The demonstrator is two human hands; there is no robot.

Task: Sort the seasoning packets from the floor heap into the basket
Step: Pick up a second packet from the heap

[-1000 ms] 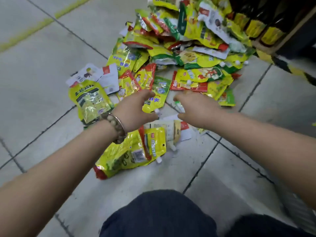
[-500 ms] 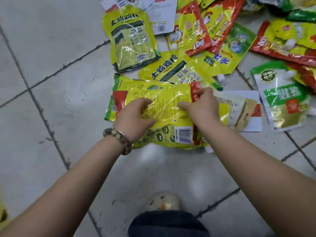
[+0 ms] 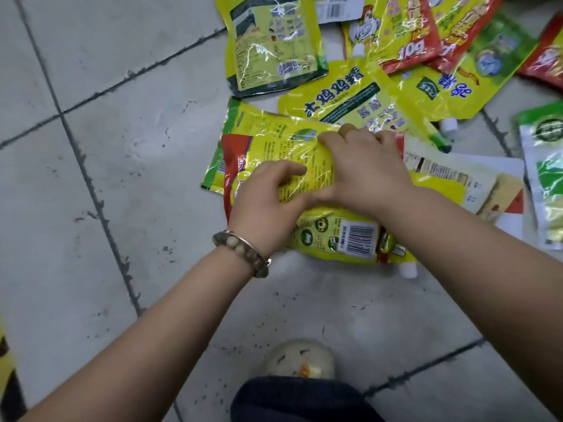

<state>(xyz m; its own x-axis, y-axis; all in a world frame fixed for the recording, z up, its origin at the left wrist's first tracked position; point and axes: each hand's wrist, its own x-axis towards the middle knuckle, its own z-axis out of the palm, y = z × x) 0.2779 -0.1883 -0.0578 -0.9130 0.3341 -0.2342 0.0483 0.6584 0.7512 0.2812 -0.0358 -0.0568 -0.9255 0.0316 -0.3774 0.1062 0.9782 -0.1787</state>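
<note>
Yellow packet [image 3: 268,150] with the red end band sits under both grips, flat on the floor [image 3: 122,193] at the near edge of the heap [image 3: 396,41]. Half a second ago the grips were spread toward its two ends. Now they've closed in to mid-packet and are nearly touching.

Right grip [image 3: 365,169]: fingers curled over the far long edge, film bunched.
Left grip [image 3: 268,199]: fingers curled onto the near side, thumb on top, film creased between the two.

Both have hold of it, not lifted yet. A second ago both were empty, reaching in.

Barcode packet [image 3: 356,239] lies partly under it on the near side. A green-edged packet [image 3: 213,175] pokes out on the left. Can't tell whether the grips catch those too.

Judgement: this is the gather step, pick about to start. Basket not in view, so nothing here shows as sorted. Slick film and stacked pouches mean the lower ones will likely slide off on lift.
</note>
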